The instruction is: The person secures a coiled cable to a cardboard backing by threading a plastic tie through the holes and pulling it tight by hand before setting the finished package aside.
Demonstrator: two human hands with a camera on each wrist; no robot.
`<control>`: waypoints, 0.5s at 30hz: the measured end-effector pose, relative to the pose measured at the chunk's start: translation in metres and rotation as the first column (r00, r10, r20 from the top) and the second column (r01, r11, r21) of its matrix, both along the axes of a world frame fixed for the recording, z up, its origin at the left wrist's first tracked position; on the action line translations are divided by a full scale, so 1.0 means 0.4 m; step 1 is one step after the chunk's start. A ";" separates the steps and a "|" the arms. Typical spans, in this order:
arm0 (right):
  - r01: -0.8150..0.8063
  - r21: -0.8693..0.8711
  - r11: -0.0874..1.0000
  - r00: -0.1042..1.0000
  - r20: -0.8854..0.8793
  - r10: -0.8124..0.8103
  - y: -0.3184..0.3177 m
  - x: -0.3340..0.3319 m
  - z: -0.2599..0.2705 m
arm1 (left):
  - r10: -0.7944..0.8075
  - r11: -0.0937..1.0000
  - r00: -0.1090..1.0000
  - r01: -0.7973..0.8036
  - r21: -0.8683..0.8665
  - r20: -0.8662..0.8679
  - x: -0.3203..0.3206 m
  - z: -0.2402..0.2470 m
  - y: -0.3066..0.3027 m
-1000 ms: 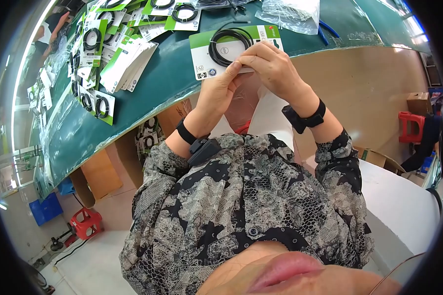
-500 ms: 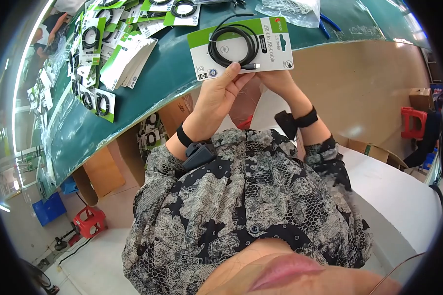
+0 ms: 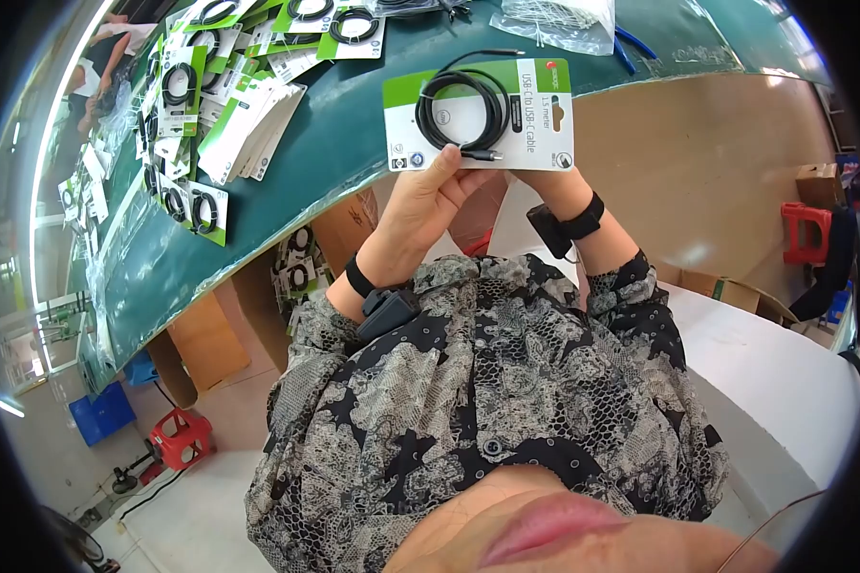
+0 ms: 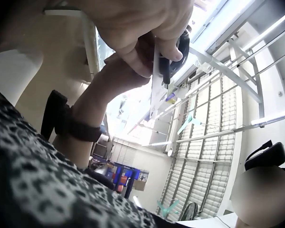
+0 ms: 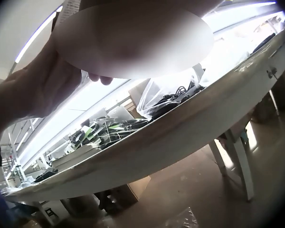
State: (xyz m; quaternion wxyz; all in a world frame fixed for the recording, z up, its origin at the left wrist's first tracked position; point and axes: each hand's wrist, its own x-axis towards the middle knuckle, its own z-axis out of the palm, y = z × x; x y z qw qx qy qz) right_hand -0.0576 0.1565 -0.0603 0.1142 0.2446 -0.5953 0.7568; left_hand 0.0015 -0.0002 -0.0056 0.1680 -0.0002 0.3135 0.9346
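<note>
In the head view a white and green retail card [image 3: 401,134], printed for a USB-C to USB-C cable, faces up over the near table edge. A coiled black cable [image 3: 498,115] lies on its front, one end sticking out past the top edge and one plug near the lower edge. My left hand [image 3: 422,205] pinches the lower edge, thumb in front by the coil and fingers behind. My right hand [image 3: 552,189] is behind the card's lower right part, its fingers hidden there; in the right wrist view a blur covers much of it, so I cannot tell its grip.
On the green table [image 3: 334,115], packed cable cards [image 3: 177,86] lie heaped at the left beside a stack of blank-looking cards [image 3: 248,134]. A clear bag [image 3: 559,24] and blue-handled tool [image 3: 626,53] lie at the back. Red stools [image 3: 182,437] stand on the floor.
My right hand, earlier over the front of the card at the cable, has moved behind its lower right side. The card has shifted slightly right, with its printed front uncovered.
</note>
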 end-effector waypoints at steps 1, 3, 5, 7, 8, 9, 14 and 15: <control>0.157 0.219 0.963 0.975 -0.192 -0.115 0.006 -0.012 -0.022 | 0.001 1.000 1.000 -0.001 0.022 -0.001 -0.002 -0.007 0.004; 0.524 0.500 0.689 0.788 -0.592 -0.169 0.023 -0.029 -0.049 | 0.003 0.999 1.000 -0.003 0.049 -0.002 -0.009 -0.028 0.013; 0.257 0.622 0.739 0.960 -0.251 -0.123 0.023 -0.010 0.009 | 0.102 0.995 0.991 -0.103 0.000 -0.087 -0.043 -0.061 0.005; -0.333 0.535 0.777 0.867 0.497 0.029 0.007 0.022 0.066 | 0.163 0.985 0.976 -0.170 -0.036 -0.142 -0.058 -0.090 -0.022; -0.335 0.530 0.779 0.871 0.490 0.041 -0.004 0.034 0.079 | 0.143 0.982 0.981 -0.157 -0.104 -0.132 -0.063 -0.109 -0.034; -0.309 0.165 0.937 0.806 0.568 0.166 -0.013 0.051 0.089 | 0.118 0.975 0.986 -0.138 -0.175 -0.119 -0.065 -0.115 -0.040; -0.130 -0.506 0.853 0.765 0.496 0.411 0.015 0.024 0.072 | 0.014 0.958 0.916 -0.127 -0.256 -0.402 -0.037 -0.106 -0.060; -0.155 -0.440 0.884 0.794 0.477 0.376 0.040 0.004 0.067 | -0.014 0.955 0.914 -0.108 -0.275 -0.406 -0.044 -0.082 -0.079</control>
